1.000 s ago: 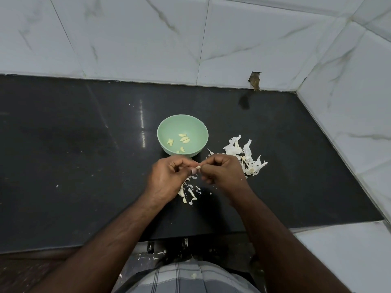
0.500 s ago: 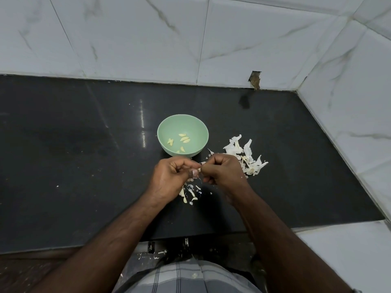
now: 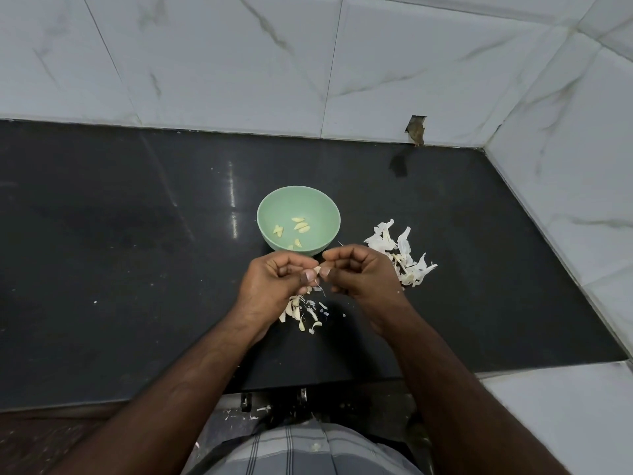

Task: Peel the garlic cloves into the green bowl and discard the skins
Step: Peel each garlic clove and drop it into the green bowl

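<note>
The green bowl [image 3: 270,207] stands on the black counter and has several peeled cloves [image 3: 301,226] in it. Just in front of the bowl, my left hand [image 3: 274,282] and my right hand [image 3: 359,272] meet over the counter. Both pinch one small garlic cloves piece [image 3: 317,269] between their fingertips, and a thin strand of skin hangs below it. Unpeeled cloves and skin scraps [image 3: 301,311] lie on the counter under my left hand. A heap of white papery skins [image 3: 400,253] lies to the right of the bowl, partly behind my right hand.
The black counter [image 3: 137,252] runs left and right, closed in by white marble tile walls [image 3: 565,166] at the back and on the right. A chipped hole [image 3: 416,130] shows at the base of the back wall. Counter's front edge is just below my forearms.
My two hands have stayed in the same spot, with fingertips working slightly on the clove. A thin strand of skin now hangs below it. Bowl and skin heap have not moved.
</note>
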